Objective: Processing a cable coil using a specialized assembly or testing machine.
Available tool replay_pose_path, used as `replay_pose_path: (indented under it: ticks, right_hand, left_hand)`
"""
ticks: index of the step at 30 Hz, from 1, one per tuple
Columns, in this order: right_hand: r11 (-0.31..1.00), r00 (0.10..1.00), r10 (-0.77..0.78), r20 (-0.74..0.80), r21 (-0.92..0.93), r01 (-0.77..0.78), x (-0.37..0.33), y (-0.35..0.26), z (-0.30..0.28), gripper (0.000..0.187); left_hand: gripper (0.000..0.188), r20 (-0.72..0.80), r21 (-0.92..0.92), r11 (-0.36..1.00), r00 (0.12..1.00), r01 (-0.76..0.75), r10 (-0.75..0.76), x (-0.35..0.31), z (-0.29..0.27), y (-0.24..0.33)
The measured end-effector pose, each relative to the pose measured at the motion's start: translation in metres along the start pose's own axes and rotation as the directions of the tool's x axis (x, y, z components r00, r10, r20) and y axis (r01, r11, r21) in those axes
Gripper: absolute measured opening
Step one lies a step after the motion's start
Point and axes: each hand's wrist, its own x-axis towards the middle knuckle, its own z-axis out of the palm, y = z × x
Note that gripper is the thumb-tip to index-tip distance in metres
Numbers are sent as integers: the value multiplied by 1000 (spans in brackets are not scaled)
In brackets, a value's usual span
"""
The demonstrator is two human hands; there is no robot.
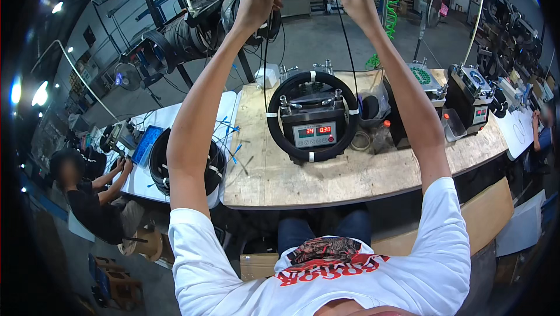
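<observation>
Both my arms reach up and away over the workbench. My left hand is closed in a pinch on a thin black cable. Level with it, my right hand pinches the same cable a short way to the right. From each hand a length of cable hangs down toward a thick black cable coil, bound with white tape bands. That coil rests around the front of a dark bench machine with a red-lit digital display. The cable's stretch between my hands is partly cut off by the top edge.
Left of the wooden bench, a white table carries more black cable coils and blue ties. Similar machines stand to the right. Cable spools hang behind. A person sits left; another works far right.
</observation>
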Motion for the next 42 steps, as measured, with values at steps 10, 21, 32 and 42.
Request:
replay_pose_path:
  ticks: [10, 21, 32, 42]
  right_hand:
    - [905, 948, 305, 88, 282, -317, 27, -55, -12, 28]
    - [805, 944, 273, 187, 493, -331, 13, -65, -8, 23]
    - [870, 737, 223, 639, 212, -446, -15, -67, 7, 24]
    - [807, 896, 172, 410, 463, -366, -32, -49, -5, 24]
  left_hand:
    - [23, -205, 317, 911, 919, -263, 337, 6, -1, 35]
    - [24, -22, 367, 888, 952, -278, 307, 7, 13, -7]
    - [23, 21, 269, 920, 956, -286, 291, 2, 11, -28]
    - [48, -202, -33, 962, 941, 271, -272, -134, 40, -96]
